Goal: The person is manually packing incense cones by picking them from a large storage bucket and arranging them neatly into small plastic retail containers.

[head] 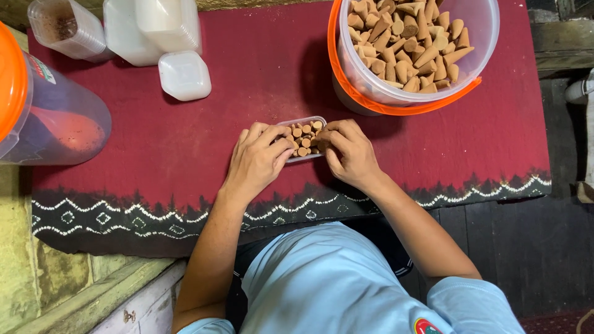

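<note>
While both hands work at the middle of the red cloth [247, 93], a small clear box [304, 138] sits between them, packed with brown cones standing upright. The left hand [258, 162] curls its fingers against the box's left side, thumb and forefinger pinched narrow at its edge. The right hand [349, 151] presses the box's right side, fingers bent over the rim; whether it holds a cone I cannot tell. Behind the box stands a clear tub [416, 48] with an orange rim, heaped with cones. A white lid [184, 75] lies well apart to the left, near stacked boxes [151, 28].
</note>
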